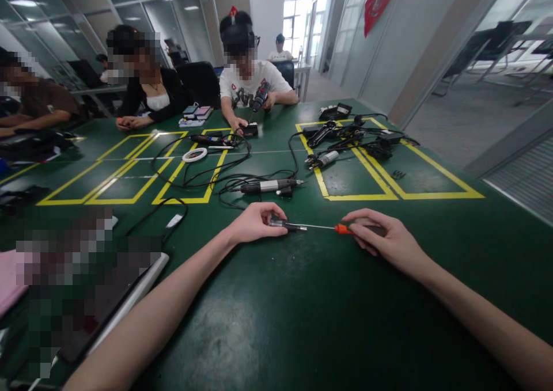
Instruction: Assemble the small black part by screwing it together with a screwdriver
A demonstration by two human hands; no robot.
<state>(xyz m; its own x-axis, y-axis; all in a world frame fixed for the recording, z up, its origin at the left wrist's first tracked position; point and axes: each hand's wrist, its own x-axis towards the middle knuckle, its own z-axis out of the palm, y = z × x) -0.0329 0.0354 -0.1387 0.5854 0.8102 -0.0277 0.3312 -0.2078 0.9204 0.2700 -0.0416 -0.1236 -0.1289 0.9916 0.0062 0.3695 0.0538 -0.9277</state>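
Left fingers (273,208) in a pinch on a seemingly cylindrical part (296,227), right fingers (366,213), opposite, round a screwdriver (343,229).

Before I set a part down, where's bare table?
Widest: the green table between the forearms, barring two tiny bits just nearer than the left hand. Another: right of the right hand, below the yellow tape. Crowded: beyond the hands, with the gray tool and cables; also at left, the tablet. Between the hands, screwdriver and small dark piece span the gap.
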